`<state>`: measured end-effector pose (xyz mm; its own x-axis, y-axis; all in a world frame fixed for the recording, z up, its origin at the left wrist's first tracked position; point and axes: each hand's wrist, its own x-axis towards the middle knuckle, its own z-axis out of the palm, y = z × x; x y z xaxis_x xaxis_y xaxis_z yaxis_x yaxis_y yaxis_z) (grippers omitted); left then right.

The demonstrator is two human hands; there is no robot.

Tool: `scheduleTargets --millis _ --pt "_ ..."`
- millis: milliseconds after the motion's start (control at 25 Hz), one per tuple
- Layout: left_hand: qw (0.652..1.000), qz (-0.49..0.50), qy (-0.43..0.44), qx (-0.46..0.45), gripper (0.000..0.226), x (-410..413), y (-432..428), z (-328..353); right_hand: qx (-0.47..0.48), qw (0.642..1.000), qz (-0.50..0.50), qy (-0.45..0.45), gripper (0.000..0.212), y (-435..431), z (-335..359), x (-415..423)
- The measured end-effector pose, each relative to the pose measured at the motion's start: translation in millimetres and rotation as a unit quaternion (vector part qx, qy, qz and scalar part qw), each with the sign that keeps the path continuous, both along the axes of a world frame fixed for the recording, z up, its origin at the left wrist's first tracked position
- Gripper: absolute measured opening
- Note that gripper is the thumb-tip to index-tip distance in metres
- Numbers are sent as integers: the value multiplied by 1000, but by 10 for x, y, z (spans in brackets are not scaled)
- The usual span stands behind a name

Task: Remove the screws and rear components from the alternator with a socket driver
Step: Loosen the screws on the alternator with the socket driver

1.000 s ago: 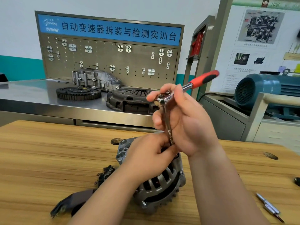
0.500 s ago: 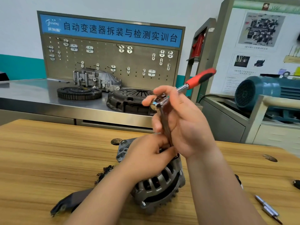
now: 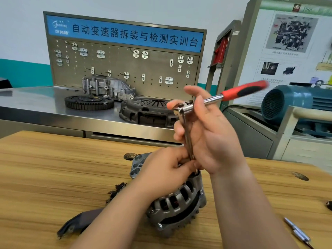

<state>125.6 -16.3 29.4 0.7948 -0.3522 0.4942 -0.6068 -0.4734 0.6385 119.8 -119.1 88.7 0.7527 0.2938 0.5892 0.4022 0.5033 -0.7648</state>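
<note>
The alternator [image 3: 177, 203] is stood on the wooden bench [image 3: 53, 168] at lower centre of the frame, tilted, with its vented housing turned toward the camera. The socket driver [image 3: 187, 133] is held upright over its top edge; the shaft's lower end is met by the housing, and the red handle [image 3: 244, 90], blurred, is angled off to the upper right. The left hand [image 3: 165, 171] is rested on top of the alternator, and its fingers [image 3: 180, 157] are pinched round the lower end of the shaft. The right hand [image 3: 210, 141] is placed higher: its lower fingers [image 3: 179, 131] are curled round the shaft, while the index finger is stretched out above the ratchet head. A dark cover piece [image 3: 75, 227] and black debris [image 3: 116, 189] are seen at lower left, metal bits [image 3: 298, 232] at lower right. On the steel bench [image 3: 36, 101] behind, a flywheel [image 3: 89, 102] and a clutch plate [image 3: 147, 110] are laid.
</note>
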Motion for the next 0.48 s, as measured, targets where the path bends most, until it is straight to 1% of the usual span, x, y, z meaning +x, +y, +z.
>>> scheduleTargets --millis 40,80,120,160,200,240,280,320,360,400,440,480 --pt "1000 4 -3 1 15 5 0 -5 -37 991 -92 -89 17 1 4 -4" --pt "1000 13 -5 -4 11 8 -2 -9 -106 942 -240 -210 18 6 -12 6" --pt "1000 23 -6 -13 12 10 -7 -15 -179 859 -363 -314 19 24 -54 20" --pt "999 37 -8 -19 14 14 -12 -21 -216 793 -430 -374 19 61 -94 31" --pt "998 52 -13 -15 15 17 -15 -22 -213 791 -425 -384 19 97 -126 37" --pt "998 62 -19 -7 16 9 -9 -20 -185 850 -360 -337 19 127 -136 32" --pt "998 58 -18 -4 15 -3 -4 -13 -131 930 -244 -242 20 142 -102 8" --pt "999 43 -12 -2 14 -10 3 -4 -73 982 -118 -131 21 131 -57 -19" --pt "1000 22 -7 -1 14 -14 10 10 -36 998 -28 -46 23 105 -21 -31" --pt "1000 5 -5 -2 16 -2 17 8 -18 1000 22 7 24 73 -1 -11" --pt "1000 -2 -4 -2 16 10 18 3 -13 999 33 20 24 44 2 14" --pt "1000 0 -5 -1 16 12 18 5 -15 1000 11 -5 23 36 2 20"
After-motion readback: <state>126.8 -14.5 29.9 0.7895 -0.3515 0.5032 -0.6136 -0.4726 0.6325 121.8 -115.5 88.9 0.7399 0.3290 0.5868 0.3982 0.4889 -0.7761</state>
